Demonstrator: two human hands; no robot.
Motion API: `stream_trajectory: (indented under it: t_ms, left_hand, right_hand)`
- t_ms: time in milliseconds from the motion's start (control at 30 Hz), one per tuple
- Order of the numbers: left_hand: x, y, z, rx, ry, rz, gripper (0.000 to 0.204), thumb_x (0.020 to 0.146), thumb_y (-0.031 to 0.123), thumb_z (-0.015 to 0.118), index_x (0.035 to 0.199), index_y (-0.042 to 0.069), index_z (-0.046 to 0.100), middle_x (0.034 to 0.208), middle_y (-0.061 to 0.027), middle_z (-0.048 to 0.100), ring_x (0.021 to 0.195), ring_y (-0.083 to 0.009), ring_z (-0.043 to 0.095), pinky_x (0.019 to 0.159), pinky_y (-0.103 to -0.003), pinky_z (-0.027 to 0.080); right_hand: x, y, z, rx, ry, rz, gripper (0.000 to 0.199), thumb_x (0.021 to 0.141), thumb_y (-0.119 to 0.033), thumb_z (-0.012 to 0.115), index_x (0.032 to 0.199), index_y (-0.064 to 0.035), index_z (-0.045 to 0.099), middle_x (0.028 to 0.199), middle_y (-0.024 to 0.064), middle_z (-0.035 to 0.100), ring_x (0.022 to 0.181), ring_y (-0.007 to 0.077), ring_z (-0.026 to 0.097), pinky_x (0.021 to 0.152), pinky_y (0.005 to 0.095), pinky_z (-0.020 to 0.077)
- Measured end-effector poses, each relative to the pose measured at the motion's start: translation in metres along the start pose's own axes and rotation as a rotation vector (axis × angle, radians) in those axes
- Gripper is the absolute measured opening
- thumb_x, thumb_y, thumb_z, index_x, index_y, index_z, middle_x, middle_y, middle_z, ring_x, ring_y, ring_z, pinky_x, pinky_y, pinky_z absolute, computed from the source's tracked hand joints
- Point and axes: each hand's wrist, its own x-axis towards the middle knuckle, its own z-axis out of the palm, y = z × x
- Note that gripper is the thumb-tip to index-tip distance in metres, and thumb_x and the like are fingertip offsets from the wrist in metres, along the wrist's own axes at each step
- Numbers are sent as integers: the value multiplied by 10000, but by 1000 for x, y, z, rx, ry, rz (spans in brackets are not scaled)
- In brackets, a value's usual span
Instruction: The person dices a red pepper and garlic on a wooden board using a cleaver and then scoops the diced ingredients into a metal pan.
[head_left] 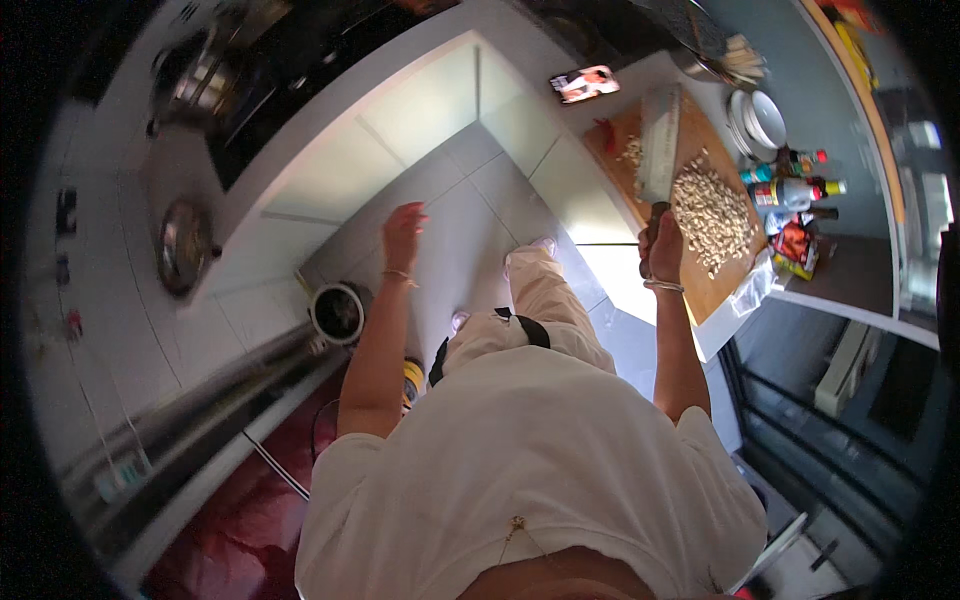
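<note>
My right hand (664,246) is closed around the dark handle of a wide-bladed kitchen knife (660,140). Its broad pale blade lies over a wooden cutting board (697,130), pointing away from me. Right of the blade, a heap of small pale chopped pieces (712,215) covers much of the board; what food they are I cannot make out. A few more pieces and a red chilli-like strip (606,134) lie left of the blade. My left hand (403,238) hangs over the floor, holding nothing, its fingers loosely apart.
A lit phone (585,84) rests on the counter beyond the board. Stacked white bowls (764,120), bottles (790,192) and packets stand along its right. A clear plastic bag (754,285) touches the near corner. At left are a round metal lid or pan (184,247) and a bin (338,313).
</note>
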Motion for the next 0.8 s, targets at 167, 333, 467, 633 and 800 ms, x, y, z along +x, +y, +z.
stream_trajectory:
  t_ms: [167, 333, 467, 633, 800]
  left_hand:
    - [50, 58, 166, 252, -307, 295, 324, 738, 49, 671, 1046, 101, 584, 939, -55, 587, 746, -160, 588, 662, -272, 498]
    - [90, 98, 265, 761, -518, 659, 443, 687, 40, 649, 1107, 143, 551, 1114, -70, 535, 1029, -250, 500, 877, -391, 409]
    - [130, 94, 307, 870, -720, 932, 415, 705, 76, 636, 1104, 165, 569, 1154, -61, 537, 1066, -268, 485, 893, -414, 389]
    - [164, 77, 339, 801, -937, 993, 289, 710, 143, 650, 995, 149, 605, 996, -66, 576, 957, -277, 520, 824, -414, 418]
    - [174, 79, 353, 747, -1093, 976, 270, 709, 205, 677, 946, 126, 575, 914, -70, 570, 876, -278, 537, 773, -411, 425]
  right_hand:
    - [39, 15, -22, 113, 5, 14, 411, 931, -457, 393, 765, -83, 443, 501, -24, 378, 375, 67, 369, 324, 201, 286]
    - [60, 23, -27, 160, 71, 98, 388, 941, -431, 385, 772, -86, 440, 506, -22, 362, 370, 68, 352, 323, 214, 277]
    - [68, 27, -29, 201, 153, 204, 375, 948, -411, 380, 780, -79, 428, 502, -19, 353, 369, 70, 343, 326, 220, 276]
    - [74, 45, -21, 227, 287, 237, 411, 944, -447, 357, 792, -76, 447, 520, -25, 370, 399, 58, 366, 332, 197, 287]
    - [79, 26, 6, 314, 372, 301, 389, 949, -431, 358, 814, -76, 441, 524, -21, 376, 400, 56, 335, 348, 197, 290]
